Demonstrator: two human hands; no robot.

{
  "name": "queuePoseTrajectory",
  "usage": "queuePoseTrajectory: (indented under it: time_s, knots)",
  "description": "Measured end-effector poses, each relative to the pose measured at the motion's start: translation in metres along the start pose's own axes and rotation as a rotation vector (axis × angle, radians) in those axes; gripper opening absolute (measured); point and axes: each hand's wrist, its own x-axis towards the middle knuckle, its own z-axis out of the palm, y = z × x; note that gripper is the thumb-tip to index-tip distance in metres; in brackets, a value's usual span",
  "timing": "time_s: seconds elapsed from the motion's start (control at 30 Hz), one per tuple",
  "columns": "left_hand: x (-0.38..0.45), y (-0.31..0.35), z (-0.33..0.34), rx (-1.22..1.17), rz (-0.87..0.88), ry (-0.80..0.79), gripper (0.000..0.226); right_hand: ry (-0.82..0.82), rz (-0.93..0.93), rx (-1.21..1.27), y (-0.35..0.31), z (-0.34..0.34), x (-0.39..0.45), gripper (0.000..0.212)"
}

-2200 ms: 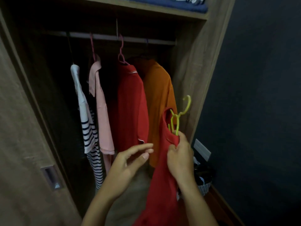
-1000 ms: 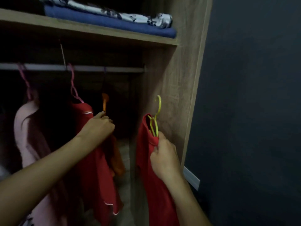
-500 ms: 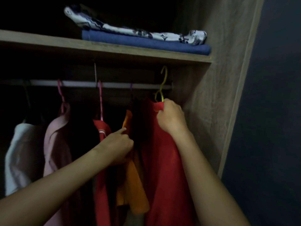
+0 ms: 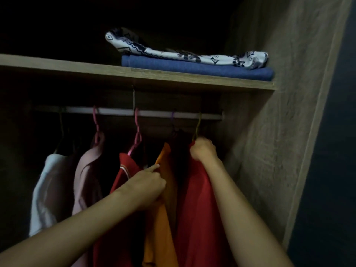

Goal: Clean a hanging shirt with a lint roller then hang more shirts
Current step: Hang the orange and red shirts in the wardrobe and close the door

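Wardrobe (image 4: 289,112): wood-grain side wall at right, shelf (image 4: 77,69) across the top, rail (image 4: 158,113) beneath it. Interior was dim.

Five garments hung on the rail, left to right: white shirt (image 4: 48,189), pink shirt (image 4: 86,174), red shirt with white trim (image 4: 125,180), orange shirt (image 4: 163,218), and the plain red shirt (image 4: 198,218) nearest the side wall. Each hung long axis vertical, collar up at the rail, hem down and out of frame. They were seen edge-on, shoulders running front to back in the wardrobe.

On the shelf: folded blue cloth (image 4: 192,67) with a patterned white cloth (image 4: 183,54) lying on top.

Right hand (image 4: 203,149) was closed round the neck of the plain red shirt, at the base of its yellow-green hanger (image 4: 198,126). Hanger hook pointed up and reached the rail near its right end; whether it was fully seated over the rail could not be told in this light.

Left hand (image 4: 146,187) was curled on the front edge of the orange shirt, forefinger extended along the cloth; it appeared to hold that shirt aside, leaving a gap for the red one.

Progress, as judged: no lint roller in view, so the cleaning step could not be checked. The hanging step was under way: this shirt was at or on the rail, with release not yet made. Remaining: seat the hook, let go, let the orange shirt fall back, and hang any further shirts; none were visible.
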Motion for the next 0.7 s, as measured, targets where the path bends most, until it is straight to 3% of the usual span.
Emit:
queuePoseTrajectory:
  time_s: [0.17, 0.37, 0.5, 0.7]
  knots:
    - [-0.004, 0.003, -0.005, -0.047, 0.013, 0.026, 0.029, 0.02, 0.016, 0.039, 0.011, 0.006, 0.0, 0.04]
    - [-0.014, -0.004, -0.001, -0.193, 0.005, 0.099, 0.04, 0.138, -0.148, 0.002, 0.043, 0.025, -0.036, 0.079]
    - [-0.044, -0.01, -0.006, -0.258, -0.022, 0.333, 0.064, 0.206, -0.22, 0.001, 0.047, 0.044, -0.062, 0.075]
    - [-0.13, -0.029, -0.008, -0.246, -0.32, 0.695, 0.058, 0.489, -0.527, 0.288, -0.006, 0.077, -0.131, 0.059]
